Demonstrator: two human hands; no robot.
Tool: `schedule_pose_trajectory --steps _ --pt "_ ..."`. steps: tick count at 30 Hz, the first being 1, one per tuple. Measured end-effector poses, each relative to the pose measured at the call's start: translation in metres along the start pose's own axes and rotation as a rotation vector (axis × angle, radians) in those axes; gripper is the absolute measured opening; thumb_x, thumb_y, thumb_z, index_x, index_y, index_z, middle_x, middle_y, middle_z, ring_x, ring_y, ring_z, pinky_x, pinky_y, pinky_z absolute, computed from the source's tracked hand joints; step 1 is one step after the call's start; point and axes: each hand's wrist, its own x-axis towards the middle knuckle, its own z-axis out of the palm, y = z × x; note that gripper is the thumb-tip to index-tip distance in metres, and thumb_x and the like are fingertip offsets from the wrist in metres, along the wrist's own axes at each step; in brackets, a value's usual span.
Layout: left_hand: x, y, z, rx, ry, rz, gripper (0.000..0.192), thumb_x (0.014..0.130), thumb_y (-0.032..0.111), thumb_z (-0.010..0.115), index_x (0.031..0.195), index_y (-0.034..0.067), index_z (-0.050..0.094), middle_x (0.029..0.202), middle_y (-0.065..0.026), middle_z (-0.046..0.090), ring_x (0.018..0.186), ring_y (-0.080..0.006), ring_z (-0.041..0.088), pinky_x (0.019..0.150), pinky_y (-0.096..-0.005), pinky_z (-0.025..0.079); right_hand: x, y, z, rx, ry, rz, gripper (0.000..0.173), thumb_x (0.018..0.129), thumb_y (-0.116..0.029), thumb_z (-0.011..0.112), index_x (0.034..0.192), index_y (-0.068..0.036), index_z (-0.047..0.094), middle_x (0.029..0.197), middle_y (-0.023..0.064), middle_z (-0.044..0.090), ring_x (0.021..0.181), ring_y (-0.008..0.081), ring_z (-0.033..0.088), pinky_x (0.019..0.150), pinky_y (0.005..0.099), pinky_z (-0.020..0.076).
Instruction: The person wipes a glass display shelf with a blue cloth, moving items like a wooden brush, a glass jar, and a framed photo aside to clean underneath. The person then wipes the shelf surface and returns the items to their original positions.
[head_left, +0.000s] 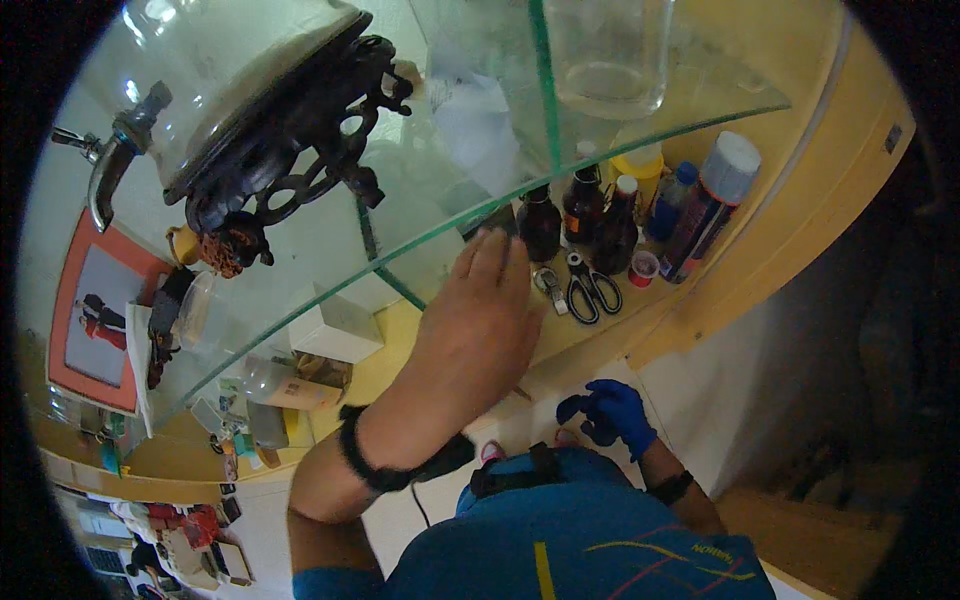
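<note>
My bare left hand (480, 322) reaches under the edge of a glass shelf (480, 206). Its fingertips are at a dark object (499, 219) beside several dark glass bottles (538, 225); the fingers hide the contact, so a grip cannot be told. Close to that hand lie scissors (591, 291) with dark, pale-edged handles and a small metal clipper-like item (551, 289). A small cup with red contents (643, 268) stands by the bottles. My right hand (611, 416), in a blue glove, hangs low by my body, fingers bent and apart, with nothing visible in it.
Above the shelf, a large glass jar with a metal tap (124, 142) rests on a dark carved stand (300, 142). A spray can (709, 210) stands at the right. A white box (337, 322), a plastic bottle (277, 382) and a framed picture (109, 315) are at left.
</note>
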Motion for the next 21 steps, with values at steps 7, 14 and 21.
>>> schedule_pose_trajectory --steps 7,14,21 --pt "0.046 -0.024 0.073 0.252 0.033 -0.339 0.066 0.076 0.024 0.069 0.118 -0.018 0.039 0.123 -0.0337 0.043 0.122 -0.0448 0.037 0.107 -0.0454 0.026 -0.002 -0.002 -0.022 -0.073 -0.059 -0.103 0.034 0.078 -0.003 0.057 0.111 -0.001 0.059 0.084 0.0108 0.066 0.070 0.0175 0.063 0.063 0.0291 0.0533" --pt "0.042 -0.030 0.092 0.309 0.089 -0.392 0.061 0.068 0.018 0.074 0.115 -0.005 0.041 0.128 -0.0313 0.037 0.126 -0.0465 0.030 0.102 -0.0497 0.030 0.001 0.008 -0.043 -0.081 -0.108 -0.120 0.031 0.082 -0.002 0.053 0.112 -0.003 0.059 0.085 0.0078 0.064 0.070 0.0147 0.062 0.063 0.0285 0.0527" --pt "0.040 -0.019 0.081 0.081 0.052 -0.372 0.070 0.062 0.010 0.075 0.119 -0.001 0.037 0.118 -0.0244 0.044 0.118 -0.0439 0.037 0.097 -0.0494 0.036 0.003 0.014 -0.055 -0.122 -0.133 -0.213 0.030 0.082 -0.001 0.052 0.111 -0.002 0.059 0.086 0.0086 0.065 0.069 0.0154 0.063 0.061 0.0299 0.0545"
